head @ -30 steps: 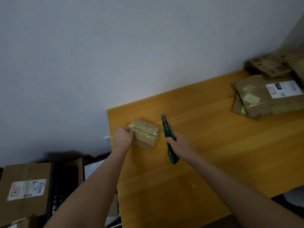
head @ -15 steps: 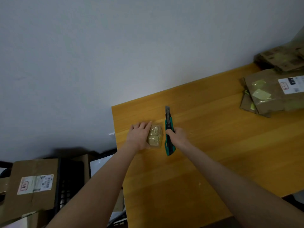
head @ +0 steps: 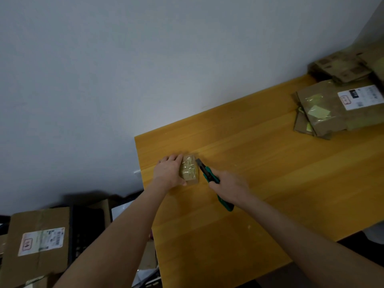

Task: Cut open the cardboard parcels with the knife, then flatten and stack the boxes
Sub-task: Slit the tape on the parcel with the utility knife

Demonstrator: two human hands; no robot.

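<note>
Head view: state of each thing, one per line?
parcel, taped shut, lying on table
knife, blade out, tip at parcel's right edge
left hand, grips parcel
right hand, grips knife
flattened boxes, piled at table's far right
box beside table, closed, taped

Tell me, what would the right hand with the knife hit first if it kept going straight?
Probably the small taped parcel: the knife in the right hand points at its edge, with the blade tip almost there, though depth is unclear.
</note>
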